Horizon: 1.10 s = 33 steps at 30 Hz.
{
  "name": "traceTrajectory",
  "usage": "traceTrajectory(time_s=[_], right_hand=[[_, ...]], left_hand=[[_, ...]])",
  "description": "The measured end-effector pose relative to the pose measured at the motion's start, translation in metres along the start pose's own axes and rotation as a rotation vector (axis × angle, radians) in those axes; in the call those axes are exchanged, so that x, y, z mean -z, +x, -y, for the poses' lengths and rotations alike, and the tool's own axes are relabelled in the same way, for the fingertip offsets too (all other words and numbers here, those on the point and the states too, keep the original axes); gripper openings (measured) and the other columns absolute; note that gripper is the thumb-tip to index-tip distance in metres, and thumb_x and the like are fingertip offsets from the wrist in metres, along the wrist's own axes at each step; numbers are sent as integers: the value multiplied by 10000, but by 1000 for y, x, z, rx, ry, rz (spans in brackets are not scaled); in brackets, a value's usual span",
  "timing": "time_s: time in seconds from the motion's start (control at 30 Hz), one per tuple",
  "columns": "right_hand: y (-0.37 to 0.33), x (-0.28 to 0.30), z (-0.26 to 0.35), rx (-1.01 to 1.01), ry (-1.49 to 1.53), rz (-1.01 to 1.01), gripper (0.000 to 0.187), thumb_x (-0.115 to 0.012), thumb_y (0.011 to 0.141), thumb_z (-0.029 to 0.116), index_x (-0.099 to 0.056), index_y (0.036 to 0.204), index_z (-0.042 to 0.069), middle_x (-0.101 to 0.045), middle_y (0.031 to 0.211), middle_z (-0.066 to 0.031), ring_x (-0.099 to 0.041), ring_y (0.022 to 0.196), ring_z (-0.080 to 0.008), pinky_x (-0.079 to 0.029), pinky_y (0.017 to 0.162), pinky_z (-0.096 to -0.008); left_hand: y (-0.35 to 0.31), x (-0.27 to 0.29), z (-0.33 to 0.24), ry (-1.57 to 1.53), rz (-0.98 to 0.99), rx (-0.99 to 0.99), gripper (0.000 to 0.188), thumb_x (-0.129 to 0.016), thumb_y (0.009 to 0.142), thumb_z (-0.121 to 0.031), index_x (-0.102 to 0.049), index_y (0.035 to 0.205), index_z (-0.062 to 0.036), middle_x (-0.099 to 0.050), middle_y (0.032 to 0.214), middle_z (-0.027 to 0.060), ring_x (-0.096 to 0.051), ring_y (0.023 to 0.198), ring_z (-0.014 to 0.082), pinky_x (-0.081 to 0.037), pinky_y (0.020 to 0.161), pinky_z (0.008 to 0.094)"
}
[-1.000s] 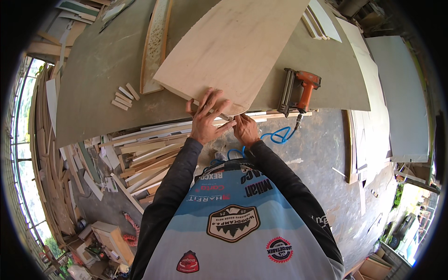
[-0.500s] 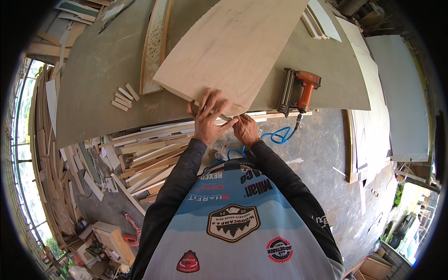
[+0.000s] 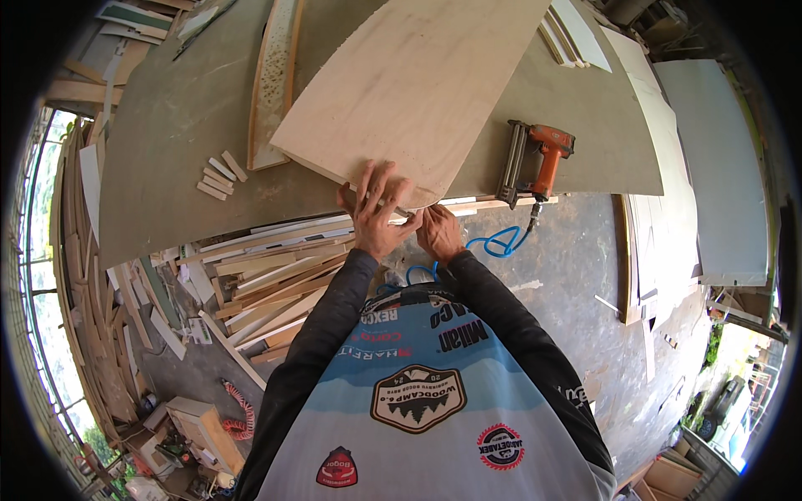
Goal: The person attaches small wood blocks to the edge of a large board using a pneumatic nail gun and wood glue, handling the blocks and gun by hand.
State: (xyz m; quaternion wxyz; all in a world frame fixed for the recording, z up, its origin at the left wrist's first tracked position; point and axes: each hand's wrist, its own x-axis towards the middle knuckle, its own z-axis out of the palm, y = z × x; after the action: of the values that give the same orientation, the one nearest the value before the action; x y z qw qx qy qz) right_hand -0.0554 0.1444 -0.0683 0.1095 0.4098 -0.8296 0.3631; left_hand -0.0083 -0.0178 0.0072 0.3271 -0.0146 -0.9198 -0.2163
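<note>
A pale plywood panel (image 3: 393, 100) lies slanted on the worktable, its near end at the table's front edge and its near right corner rounded. My left hand (image 3: 378, 213) holds that near end, with spread fingers over the top face and the thumb reaching along the edge toward the corner. Close beside the thumb, my right hand (image 3: 440, 232) is closed in a pinch against the edge just below the rounded corner. Whatever its fingertips hold is hidden. An orange nail gun (image 3: 547, 159) lies on the table to the right of the panel, apart from both hands.
Several short wood blocks (image 3: 219, 177) lie left on the worktable (image 3: 167, 142). A long narrow trough-like wooden piece (image 3: 274, 92) sits beside the panel. A blue air hose (image 3: 499, 244) hangs from the nail gun. Wood strips (image 3: 276, 288) are piled below the table's front edge.
The panel's near end has shifted very slightly left. Both hands keep nearly the same place at its edge, the right fingers bunched a little closer to the left thumb.
</note>
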Motion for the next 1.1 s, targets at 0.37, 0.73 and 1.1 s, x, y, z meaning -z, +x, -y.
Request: traceTrajectory(time_s=[0.37, 0.73, 1.1], right_hand=[[0, 10, 6, -51, 47, 64, 366, -694, 767, 108, -568, 1087, -16, -643, 933, -185, -635, 875, -382, -526, 781, -450], [-8, 14, 4, -163, 121, 149, 456, -698, 806, 105, -542, 1219, -8, -659, 1011, -191, -668, 878, -366, -554, 731, -440], [-21, 121, -29, -328, 35, -229, 307, -754, 801, 81, -665, 1091, 32, -684, 885, -92, -630, 605, -190, -525, 567, -320]], left_hand=[[-3, -6, -1, 4, -25, 9, 525, -812, 696, -338, -695, 1201, -253, -532, 1483, 27, -377, 1456, 305, -166, 1141, 624], [-2, -6, -1, -9, -5, 7, 552, -822, 698, -314, -698, 1227, -212, -527, 1479, 60, -357, 1462, 352, -270, 1182, 561], [-6, -9, -2, -1, -21, 40, 491, -813, 681, -327, -717, 1143, -191, -570, 1432, 41, -400, 1434, 329, -259, 1142, 579]])
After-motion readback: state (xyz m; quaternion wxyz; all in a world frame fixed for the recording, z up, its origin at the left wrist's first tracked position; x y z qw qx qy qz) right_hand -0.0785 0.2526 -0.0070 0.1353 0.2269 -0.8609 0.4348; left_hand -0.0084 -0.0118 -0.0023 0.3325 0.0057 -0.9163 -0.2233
